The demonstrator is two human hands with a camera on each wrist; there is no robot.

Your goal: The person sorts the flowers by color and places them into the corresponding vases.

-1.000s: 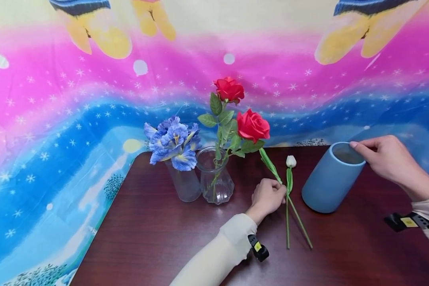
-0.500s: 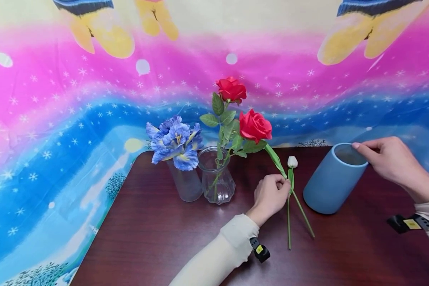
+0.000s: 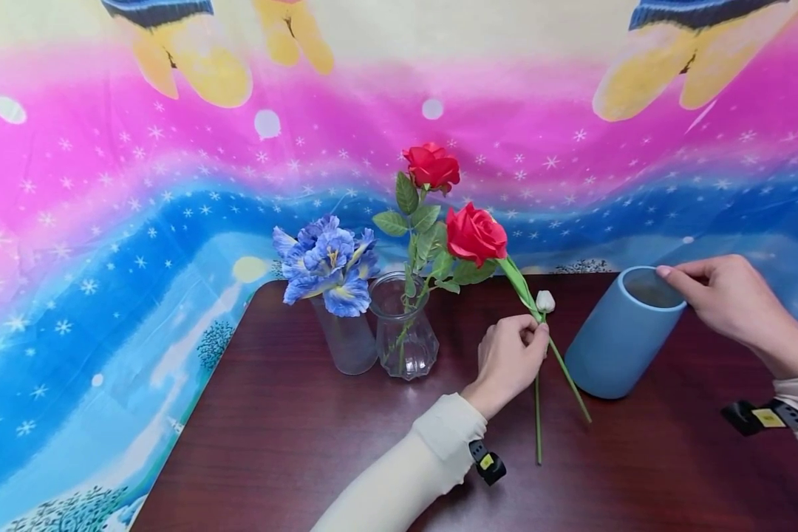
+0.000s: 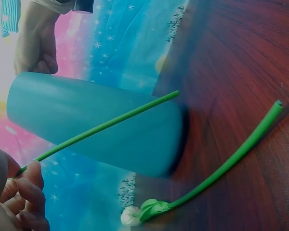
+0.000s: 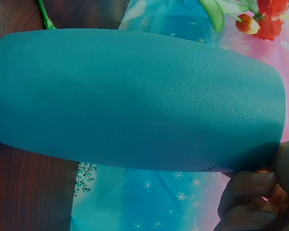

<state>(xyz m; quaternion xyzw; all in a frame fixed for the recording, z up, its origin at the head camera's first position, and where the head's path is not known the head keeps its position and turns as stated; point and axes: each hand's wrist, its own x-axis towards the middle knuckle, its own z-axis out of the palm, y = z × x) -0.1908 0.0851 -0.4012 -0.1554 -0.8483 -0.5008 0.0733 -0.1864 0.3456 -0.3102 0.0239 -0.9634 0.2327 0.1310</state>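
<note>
My left hand (image 3: 510,356) pinches the green stem of a tulip (image 3: 570,378) above the table, its lower end slanting toward the blue vase. In the head view the flower end runs behind a red rose; an orange bud (image 5: 247,24) shows beside the red petals in the right wrist view. A white tulip (image 3: 544,301) lies on the table beneath, its stem partly covered by my left hand. The blue vase (image 3: 615,340) stands on the table at right. My right hand (image 3: 731,299) grips its rim, thumb at the opening and fingers outside.
Left of my left hand stands a clear glass vase (image 3: 408,355) holding red roses (image 3: 476,233). Beside it a frosted vase (image 3: 351,351) holds a blue-purple flower (image 3: 329,258). The dark wooden table (image 3: 292,443) ends at a patterned cloth backdrop (image 3: 173,185).
My left hand has lifted the tulip off the table and moved slightly right and away, its stem end rising toward the blue vase. My right hand stays on the vase rim.
</note>
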